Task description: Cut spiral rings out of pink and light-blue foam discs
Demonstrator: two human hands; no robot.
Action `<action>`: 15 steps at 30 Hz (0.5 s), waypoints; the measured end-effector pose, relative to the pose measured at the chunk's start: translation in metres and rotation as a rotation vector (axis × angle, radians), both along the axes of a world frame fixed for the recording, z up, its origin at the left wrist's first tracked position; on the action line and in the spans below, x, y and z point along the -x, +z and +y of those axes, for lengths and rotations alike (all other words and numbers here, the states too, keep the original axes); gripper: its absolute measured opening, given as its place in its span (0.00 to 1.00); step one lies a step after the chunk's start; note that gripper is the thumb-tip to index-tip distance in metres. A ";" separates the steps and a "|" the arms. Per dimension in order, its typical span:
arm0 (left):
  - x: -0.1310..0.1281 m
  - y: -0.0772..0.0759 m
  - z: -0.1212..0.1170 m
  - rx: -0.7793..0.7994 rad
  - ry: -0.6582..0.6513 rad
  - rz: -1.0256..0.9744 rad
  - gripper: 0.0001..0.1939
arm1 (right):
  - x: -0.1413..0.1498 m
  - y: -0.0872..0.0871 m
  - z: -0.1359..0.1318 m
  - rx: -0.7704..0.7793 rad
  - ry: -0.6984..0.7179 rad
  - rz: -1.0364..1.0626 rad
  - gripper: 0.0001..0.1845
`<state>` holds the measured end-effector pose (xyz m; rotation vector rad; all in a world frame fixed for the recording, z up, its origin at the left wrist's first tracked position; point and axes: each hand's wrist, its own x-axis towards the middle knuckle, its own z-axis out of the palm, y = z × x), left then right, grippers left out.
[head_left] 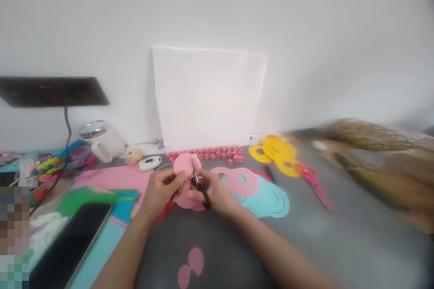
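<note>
Between the thumb and fingers of my left hand (165,188) is a round pink paper disc (183,165), held up over the table. My right hand (212,189) grips black-handled scissors (202,191), and their blades lie against the disc's right part. Whether the blades are cutting through the paper cannot be made out. Beneath my hands lie more pink paper circles (190,201) and a red piece (165,212), partly hidden. Nearer me on the table are two small joined pink oval cutouts (195,261).
Right of my hands lie pink and light blue paper rings (271,201), yellow rings (276,149) and pink scissors (315,185). Small pink rolled pieces (220,152) line the foot of a white board (210,99). On the left are a phone (71,244), coloured sheets and a white mug (105,142).
</note>
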<state>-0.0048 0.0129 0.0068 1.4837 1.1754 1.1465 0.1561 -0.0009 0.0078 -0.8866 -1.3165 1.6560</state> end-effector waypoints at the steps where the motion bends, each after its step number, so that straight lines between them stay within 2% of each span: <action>1: 0.000 0.000 0.000 -0.002 0.004 -0.006 0.20 | 0.000 0.000 0.000 0.006 -0.007 -0.001 0.29; 15: 0.002 0.001 0.000 -0.010 0.011 -0.059 0.19 | 0.003 -0.003 -0.002 0.034 -0.069 -0.057 0.25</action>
